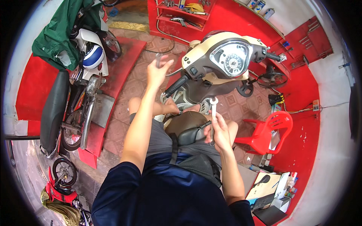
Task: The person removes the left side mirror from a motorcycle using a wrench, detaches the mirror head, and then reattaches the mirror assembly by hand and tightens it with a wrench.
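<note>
My left hand (pixel 159 70) is raised left of the scooter's handlebar, its fingers spread and blurred. A faint grey shape shows at the fingers; whether it is held cannot be told. My right hand (pixel 220 131) holds a combination wrench (pixel 214 108) over my lap, its open jaw pointing away from me and a ring end showing below the fingers. Just left of that hand, a black rear-view mirror (pixel 189 136) lies face down on the brown seat (pixel 182 124) between my thighs, its stem towards the hand. Ahead stands the cream and brown scooter (pixel 204 63) with its round speedometer (pixel 233 63).
On the left, a motorcycle (pixel 53 113) stands by a red ramp (pixel 124 60). A red plastic chair (pixel 261 132) and a black fan (pixel 271 77) are on the right. Red shelves (pixel 183 18) and a tool board (pixel 308 39) line the wall. A cable (pixel 161 52) crosses the tiled floor.
</note>
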Motion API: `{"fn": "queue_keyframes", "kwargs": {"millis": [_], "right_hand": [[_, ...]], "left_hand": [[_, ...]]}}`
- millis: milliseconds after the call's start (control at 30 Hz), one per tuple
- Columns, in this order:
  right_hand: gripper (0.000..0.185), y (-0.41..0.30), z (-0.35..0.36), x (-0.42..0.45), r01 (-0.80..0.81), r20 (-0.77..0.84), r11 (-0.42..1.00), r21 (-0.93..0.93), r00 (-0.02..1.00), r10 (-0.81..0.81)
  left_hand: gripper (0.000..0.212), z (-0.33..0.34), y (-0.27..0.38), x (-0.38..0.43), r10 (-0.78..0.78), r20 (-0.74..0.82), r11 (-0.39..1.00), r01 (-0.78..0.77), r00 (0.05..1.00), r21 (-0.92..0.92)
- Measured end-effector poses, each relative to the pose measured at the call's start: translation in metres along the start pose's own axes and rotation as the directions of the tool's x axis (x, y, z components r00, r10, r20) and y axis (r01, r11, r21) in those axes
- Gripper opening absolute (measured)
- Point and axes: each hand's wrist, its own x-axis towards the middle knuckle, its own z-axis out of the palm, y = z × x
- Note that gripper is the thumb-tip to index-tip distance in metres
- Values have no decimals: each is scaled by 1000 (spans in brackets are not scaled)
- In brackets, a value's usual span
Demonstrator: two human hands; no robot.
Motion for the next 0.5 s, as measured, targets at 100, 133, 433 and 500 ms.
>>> {"fn": "queue_keyframes", "kwargs": {"millis": [100, 133, 433, 500], "right_hand": [[31, -3, 0, 17, 30, 48, 997, -74, 998, -26], [31, -11, 4, 21, 28, 49, 996, -80, 999, -25], [31, -73, 55, 101, 217, 103, 901, -375, 976, -193], [31, -75, 64, 115, 188, 76, 902, -389, 982, -171]], "left_hand": [[34, -24, 7, -23, -117, -71, 990, 121, 991, 67], [32, -28, 5, -31, -209, -87, 972, 216, 974, 91], [48, -30, -32, -87, -197, 53, 979, 194, 979, 54], [47, -27, -57, -87, -174, 77, 985, 173, 982, 25]]}}
